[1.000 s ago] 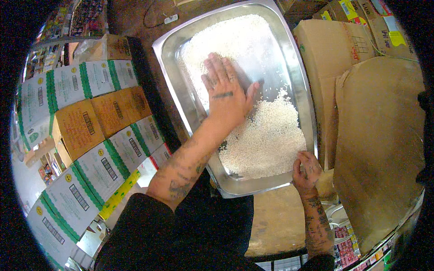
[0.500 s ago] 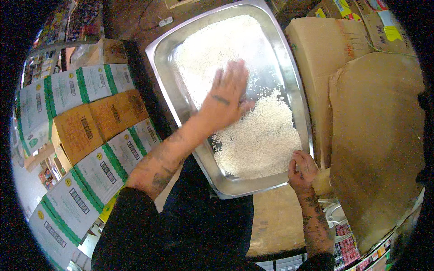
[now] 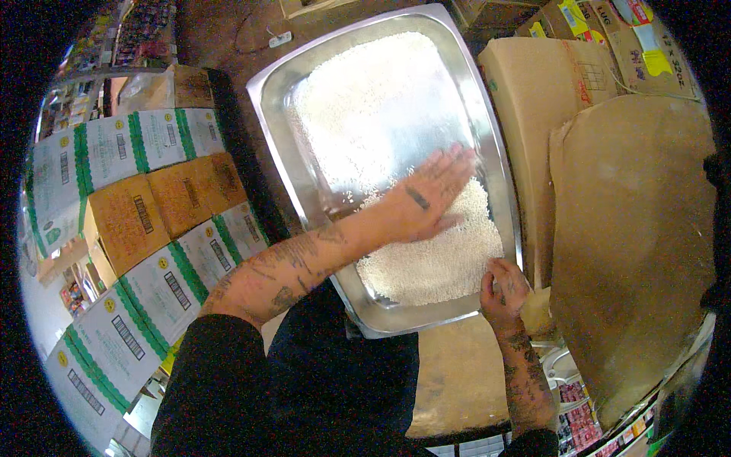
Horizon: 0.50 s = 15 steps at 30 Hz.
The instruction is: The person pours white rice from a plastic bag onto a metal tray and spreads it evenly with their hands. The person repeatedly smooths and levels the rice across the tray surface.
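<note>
A shiny metal tray (image 3: 438,129) lies in front of me, slightly turned. Inside it white rice grains lie in two areas: a far spread (image 3: 358,99) and a nearer pile (image 3: 426,270), with a strip of bare metal between them. My left hand (image 3: 430,198) reaches across the tray with its fingers stretched out, palm down at the far edge of the nearer pile. Its palm and the grains beneath are hidden. At the near right corner, my right hand (image 3: 504,289) has its fingers curled over the tray's rim.
Stacked white-and-green cartons (image 3: 175,286) and brown boxes (image 3: 137,221) line the left side. To the right stand a large cardboard box (image 3: 533,114) and a bulging brown cardboard sheet (image 3: 632,228), close to the tray. A small white power strip (image 3: 280,39) lies beyond the tray.
My left hand has moved right and nearer, from the far rice to the near pile's edge. The bare strip between the rice areas has widened. My right hand stays at the rim.
</note>
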Motion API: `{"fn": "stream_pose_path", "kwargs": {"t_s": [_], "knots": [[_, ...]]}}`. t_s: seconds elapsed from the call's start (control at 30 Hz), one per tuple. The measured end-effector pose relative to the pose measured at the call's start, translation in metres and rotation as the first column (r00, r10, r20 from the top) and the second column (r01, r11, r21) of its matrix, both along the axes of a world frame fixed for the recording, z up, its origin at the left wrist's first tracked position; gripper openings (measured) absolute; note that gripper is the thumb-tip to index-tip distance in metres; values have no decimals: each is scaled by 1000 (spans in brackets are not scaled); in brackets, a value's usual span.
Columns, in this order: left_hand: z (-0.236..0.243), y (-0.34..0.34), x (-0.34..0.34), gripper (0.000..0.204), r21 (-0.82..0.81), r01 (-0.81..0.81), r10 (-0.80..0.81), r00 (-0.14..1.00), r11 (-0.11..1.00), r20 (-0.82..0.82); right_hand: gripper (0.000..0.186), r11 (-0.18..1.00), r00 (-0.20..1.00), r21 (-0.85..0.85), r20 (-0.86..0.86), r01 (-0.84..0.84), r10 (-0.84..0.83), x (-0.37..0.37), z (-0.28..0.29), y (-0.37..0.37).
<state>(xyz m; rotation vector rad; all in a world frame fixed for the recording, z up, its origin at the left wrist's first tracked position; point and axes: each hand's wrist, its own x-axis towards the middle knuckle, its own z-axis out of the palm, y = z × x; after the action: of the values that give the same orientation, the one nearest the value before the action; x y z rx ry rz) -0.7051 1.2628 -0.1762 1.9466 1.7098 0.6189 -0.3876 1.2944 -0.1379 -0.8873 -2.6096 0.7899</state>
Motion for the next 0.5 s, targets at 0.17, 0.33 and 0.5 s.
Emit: {"fn": "stream_pose_path", "kwargs": {"t_s": [0.17, 0.33, 0.5], "knots": [[-7, 8, -31, 83, 234, -380, 429, 877, 895, -216, 31, 1000, 997, 21, -74, -17, 18, -3, 1, 2], [-17, 0, -32, 83, 71, -234, 241, 963, 970, -118, 31, 998, 995, 53, -94, -23, 28, -3, -1, 2], [-7, 19, -29, 83, 175, -305, 339, 914, 936, -224, 34, 998, 997, 48, -70, -37, 41, 1, 1, 1]]}}
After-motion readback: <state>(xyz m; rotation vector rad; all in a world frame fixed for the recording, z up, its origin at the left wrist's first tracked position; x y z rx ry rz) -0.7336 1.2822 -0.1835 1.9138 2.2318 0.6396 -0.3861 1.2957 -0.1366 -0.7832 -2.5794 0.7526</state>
